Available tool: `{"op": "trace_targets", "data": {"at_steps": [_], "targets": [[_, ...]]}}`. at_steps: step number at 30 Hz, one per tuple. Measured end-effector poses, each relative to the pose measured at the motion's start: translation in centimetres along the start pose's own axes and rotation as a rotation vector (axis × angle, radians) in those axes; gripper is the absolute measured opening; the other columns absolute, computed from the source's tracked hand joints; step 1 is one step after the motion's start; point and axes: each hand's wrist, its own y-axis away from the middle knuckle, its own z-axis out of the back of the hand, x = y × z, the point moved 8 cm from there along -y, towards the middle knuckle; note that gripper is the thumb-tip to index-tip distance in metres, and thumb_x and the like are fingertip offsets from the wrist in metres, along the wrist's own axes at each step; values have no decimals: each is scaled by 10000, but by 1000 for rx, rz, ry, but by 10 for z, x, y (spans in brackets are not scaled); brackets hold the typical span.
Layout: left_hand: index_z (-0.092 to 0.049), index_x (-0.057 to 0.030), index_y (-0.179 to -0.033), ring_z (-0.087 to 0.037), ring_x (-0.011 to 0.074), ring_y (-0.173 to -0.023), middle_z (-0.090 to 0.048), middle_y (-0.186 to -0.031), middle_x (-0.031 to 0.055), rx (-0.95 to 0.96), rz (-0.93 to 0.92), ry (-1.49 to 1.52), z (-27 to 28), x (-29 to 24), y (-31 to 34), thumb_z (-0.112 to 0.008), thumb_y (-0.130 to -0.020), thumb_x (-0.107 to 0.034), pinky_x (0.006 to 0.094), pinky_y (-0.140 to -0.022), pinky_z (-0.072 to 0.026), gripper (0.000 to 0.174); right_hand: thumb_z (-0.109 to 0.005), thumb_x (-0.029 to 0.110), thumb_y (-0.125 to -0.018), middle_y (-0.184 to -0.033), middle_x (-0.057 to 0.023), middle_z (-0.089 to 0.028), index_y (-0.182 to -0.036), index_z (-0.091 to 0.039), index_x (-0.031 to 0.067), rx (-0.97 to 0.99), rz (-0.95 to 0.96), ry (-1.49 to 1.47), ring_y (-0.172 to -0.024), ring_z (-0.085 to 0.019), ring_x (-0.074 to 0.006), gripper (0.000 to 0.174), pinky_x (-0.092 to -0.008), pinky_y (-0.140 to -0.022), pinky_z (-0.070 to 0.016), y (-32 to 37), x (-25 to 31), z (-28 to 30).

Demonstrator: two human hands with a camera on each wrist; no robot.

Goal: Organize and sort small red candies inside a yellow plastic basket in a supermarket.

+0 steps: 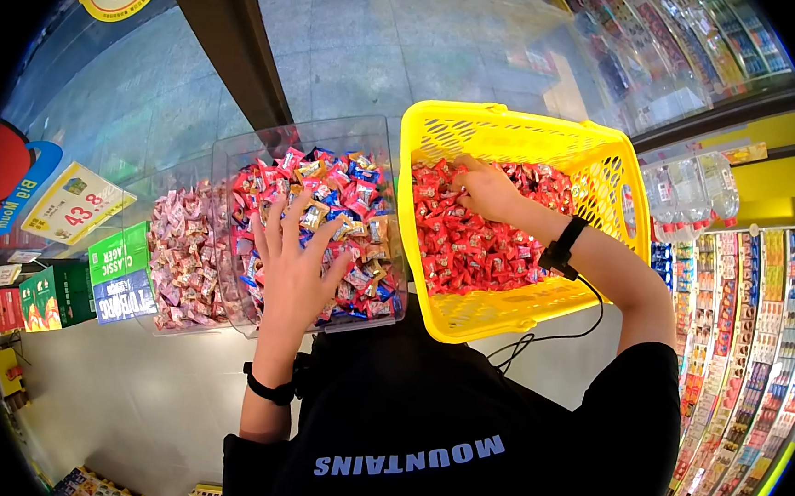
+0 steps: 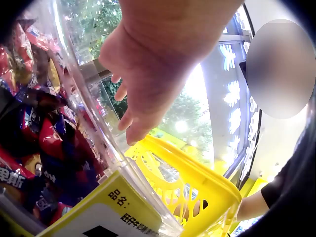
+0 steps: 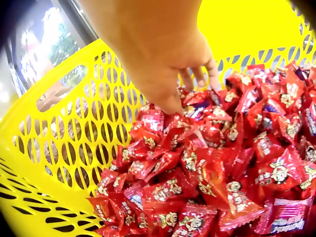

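Observation:
My left hand [image 1: 295, 259] is spread, fingers apart, over a clear plastic bin [image 1: 355, 323] of mixed wrapped candies [image 1: 360, 195] in red, blue and gold. In the left wrist view nothing shows between that hand's fingers. Inside a yellow shopping basket [image 1: 466, 322], a deep layer of red wrapped candies [image 1: 475, 253] covers the bottom. My right hand [image 1: 493, 195] reaches down into the basket's far left part, fingers bent. The right wrist view has its thumb and fingers apart, tips at the candies, with a purple-blue wrapper [image 3: 197, 109] among the red ones below.
Left of the mixed candies is another clear bin of pale pink candies [image 1: 185, 252]. A price card [image 1: 78, 203] and beer cartons [image 1: 122, 270] stand farther left. Water bottles [image 1: 692, 190] and stocked shelves [image 1: 740, 364] are to the right. A black cable [image 1: 586, 326] hangs from my right wrist.

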Motion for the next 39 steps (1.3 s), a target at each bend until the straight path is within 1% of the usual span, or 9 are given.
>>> {"op": "trace_targets", "data": {"at_steps": [7,13,15,20,23,28,31,35,39], "targets": [[-773,-186,-1221,-360,415,-1532,-494,-1600,115,-1,-25,12,1,-7,-5,-864,-827,-242,643,-1283,-198,408,-775,167,-826,-1438,-136,-619,-965,-792,124,-52,59,-78,-1337,-606,-349,147,-507,-1063,-535,2,8,8],[-768,-183,-1217,-380,420,-1524,-518,-1579,116,-82,-71,102,11,-12,-12,-881,-808,-218,653,-1277,-208,425,-804,88,-803,-1436,-122,-617,-1025,-755,82,-385,483,179,-1380,-575,-358,228,-501,-1137,-506,38,78,115],[-764,-178,-1219,-387,425,-1519,-528,-1568,118,-104,-85,154,15,-18,-16,-889,-802,-222,658,-1273,-211,437,-785,109,-817,-1433,-127,-627,-940,-728,70,-517,615,205,-1397,-566,-380,142,-542,-1126,-510,56,101,146],[-757,-165,-1216,-391,437,-1511,-539,-1553,123,-84,-141,307,28,-43,-31,-910,-777,-255,670,-1268,-208,474,-795,107,-800,-1394,-127,-665,-911,-720,33,-691,812,247,-1384,-587,-415,153,-617,-1109,-514,86,140,153],[-760,-186,-1213,-393,437,-1509,-535,-1558,125,-89,-183,353,32,-61,-37,-920,-759,-265,670,-1268,-206,487,-794,104,-804,-1396,-129,-664,-909,-716,25,-748,856,196,-1354,-605,-418,153,-610,-1105,-521,94,166,153],[-771,-131,-860,-445,399,-1454,-626,-1387,78,-89,-275,355,19,-69,-36,-886,-771,-274,707,-1258,-198,205,-814,131,-774,-1342,-134,-692,-917,-713,51,-673,843,138,-1327,-621,-408,192,-591,-1080,-540,91,166,147],[-785,-132,-881,-444,396,-1459,-618,-1393,79,-77,-219,405,24,-67,-39,-893,-771,-305,712,-1255,-197,232,-804,119,-780,-1332,-137,-694,-914,-707,51,-650,755,61,-1329,-621,-403,179,-584,-1068,-546,88,154,146],[-796,-116,-905,-444,393,-1460,-603,-1404,78,-90,-188,382,21,-71,-37,-902,-779,-393,710,-1254,-204,322,-799,115,-772,-1310,-141,-701,-890,-685,51,-730,805,176,-1289,-647,-395,176,-569,-1044,-559,91,172,149],[-794,-115,-859,-482,369,-1435,-631,-1358,69,-128,-203,345,21,-74,-36,-873,-709,-262,717,-1264,-204,225,-789,97,-783,-1315,-118,-702,-893,-682,72,-724,764,76,-1277,-660,-366,156,-545,-1046,-561,86,178,147]]}}
